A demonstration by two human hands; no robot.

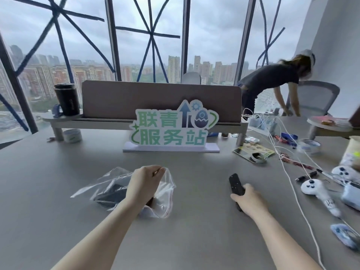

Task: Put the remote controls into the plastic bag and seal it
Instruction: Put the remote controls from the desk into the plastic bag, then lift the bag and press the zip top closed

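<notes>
A clear plastic zip bag with a red seal strip lies on the grey table left of centre. A dark remote control shows through it, inside. My left hand pinches the upper edge of the bag's mouth and lifts it, so the mouth gapes toward the right. My right hand is closed around the near end of a black remote control, which points away from me and rests on or just above the table, a short way right of the bag.
A green and white sign stands mid-table before a desk shelf. White cables, two white game controllers, tape rolls and pouches crowd the right side. A black mug stands far left. Another person bends over at back right.
</notes>
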